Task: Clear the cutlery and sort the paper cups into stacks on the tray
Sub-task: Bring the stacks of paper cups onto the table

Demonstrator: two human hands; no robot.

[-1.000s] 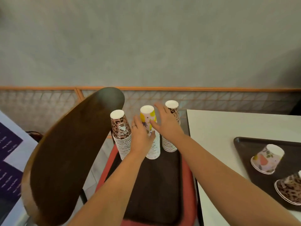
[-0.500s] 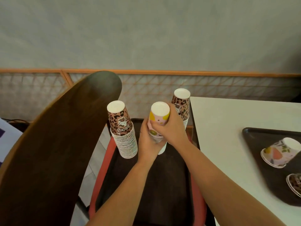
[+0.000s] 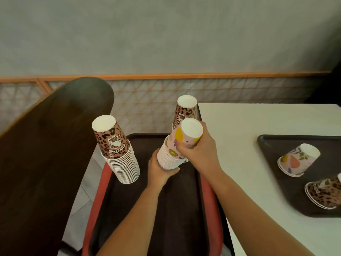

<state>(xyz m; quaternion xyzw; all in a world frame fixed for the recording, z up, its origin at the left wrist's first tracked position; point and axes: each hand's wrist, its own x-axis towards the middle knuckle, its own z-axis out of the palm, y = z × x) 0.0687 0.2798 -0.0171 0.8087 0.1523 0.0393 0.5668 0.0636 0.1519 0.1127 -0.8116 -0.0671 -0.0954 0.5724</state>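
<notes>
Head view showed my right hand [image 3: 198, 150] curled round the top of the fruit-print cup stack [image 3: 175, 150] while my left hand [image 3: 158, 170] gripped its base, tilting it above the dark tray [image 3: 147, 209]. Leopard stacks [image 3: 118, 150] stood left and behind; two cups [image 3: 297, 161] lay on the table's tray [image 3: 273, 145].

Head-worn, wide-angle, looking forward and down, close over hands [image 3: 197, 150] and cup stacks [image 3: 120, 154] on tray [image 3: 144, 209]; table [image 3: 249, 126] at right.

Both hands tipped fruit-print stack [image 3: 172, 154] rightward — base lifted.
</notes>
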